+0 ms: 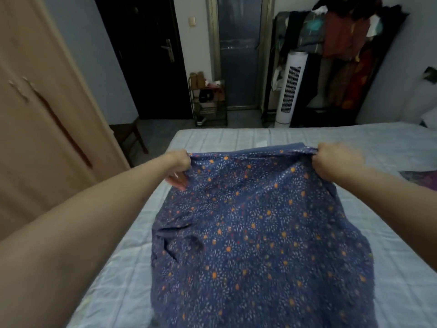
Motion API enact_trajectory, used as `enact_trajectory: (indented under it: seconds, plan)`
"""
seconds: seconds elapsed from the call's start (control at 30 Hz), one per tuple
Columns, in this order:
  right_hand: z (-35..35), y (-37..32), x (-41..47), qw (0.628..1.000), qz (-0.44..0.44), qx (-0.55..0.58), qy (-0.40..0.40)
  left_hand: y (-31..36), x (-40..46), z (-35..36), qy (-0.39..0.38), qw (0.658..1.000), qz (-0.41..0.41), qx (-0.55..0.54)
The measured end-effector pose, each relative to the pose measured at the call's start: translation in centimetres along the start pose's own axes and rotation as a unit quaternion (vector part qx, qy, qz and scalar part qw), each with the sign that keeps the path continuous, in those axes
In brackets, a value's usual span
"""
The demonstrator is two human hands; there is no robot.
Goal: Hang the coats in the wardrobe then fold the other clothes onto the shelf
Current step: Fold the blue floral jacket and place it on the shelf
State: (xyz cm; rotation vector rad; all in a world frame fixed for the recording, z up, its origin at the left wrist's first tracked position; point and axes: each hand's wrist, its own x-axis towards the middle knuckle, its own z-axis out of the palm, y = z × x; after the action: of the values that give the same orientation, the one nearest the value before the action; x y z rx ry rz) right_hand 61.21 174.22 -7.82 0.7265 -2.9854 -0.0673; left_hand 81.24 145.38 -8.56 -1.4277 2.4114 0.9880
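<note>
Blue speckled garment [255, 233] spreads over the bed [123, 268], running from the near edge toward the far edge. Left hand [181, 166] pinches its far left corner, right hand [335, 162] grips its far right corner, both fists closed on cloth.

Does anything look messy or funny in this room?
Yes. Clothes are heaped untidily over the top of the clothes rack in the far right corner. The blue dotted garment has a rumpled crease on its left side.
</note>
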Motion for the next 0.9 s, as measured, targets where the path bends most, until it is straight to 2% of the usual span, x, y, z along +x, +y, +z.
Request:
enact_trajectory:
  seconds: [0.03, 0.07, 0.13, 0.17, 0.2, 0.27, 0.33, 0.4, 0.47, 0.57, 0.73, 0.8, 0.9]
  plan:
    - [-0.2, -0.2, 1.1, 1.0, 0.002, 0.006, -0.02, 0.8, 1.3, 0.2, -0.01, 0.999, -0.001, -0.04]
    - [-0.6, -0.3, 2.2, 0.999, -0.011, 0.012, -0.043, 2.0, 2.6, 0.3, 0.019, 0.997, 0.023, -0.073]
    - [-2.1, -0.4, 4.6, 0.999, -0.021, 0.04, -0.03, 4.8, 4.5, -0.5, 0.145, 0.976, 0.114, -0.113]
    - [-3.1, -0.2, 5.9, 0.996, -0.004, 0.085, 0.01, 6.2, 4.9, -1.3, 0.2, 0.958, 0.159, -0.131]
    - [-4.1, 0.1, 7.1, 0.981, 0.03, 0.183, 0.062, 7.6, 4.8, -2.2, 0.241, 0.937, 0.2, -0.154]
    - [-6.8, 1.2, 8.4, 0.913, 0.079, 0.365, 0.162, 10.1, 4.1, -4.4, 0.296, 0.89, 0.292, -0.185]
    - [-8.8, 2.4, 8.5, 0.874, 0.071, 0.434, 0.207, 11.3, 2.6, -6.2, 0.32, 0.851, 0.376, -0.182]
    - [-9.7, 3.3, 7.0, 0.861, 0.034, 0.452, 0.229, 10.9, 0.8, -6.9, 0.329, 0.824, 0.43, -0.169]
    - [-8.9, 4.1, 4.5, 0.855, 0.005, 0.457, 0.247, 9.3, -0.8, -6.0, 0.324, 0.812, 0.462, -0.151]
    - [-5.2, 5.0, -0.5, 0.843, -0.051, 0.475, 0.246, 4.6, -2.4, -2.2, 0.314, 0.811, 0.479, -0.118]
    - [5.4, 6.4, -11.7, 0.899, -0.106, 0.398, 0.147, -7.8, -4.7, 7.6, 0.291, 0.863, 0.405, 0.082]
    - [11.4, 6.8, -16.5, 0.916, -0.082, 0.382, 0.087, -13.4, -6.3, 13.2, 0.255, 0.87, 0.389, 0.166]
    - [21.4, 7.1, -24.2, 0.934, -0.018, 0.356, -0.018, -22.8, -8.3, 22.7, 0.16, 0.888, 0.36, 0.236]
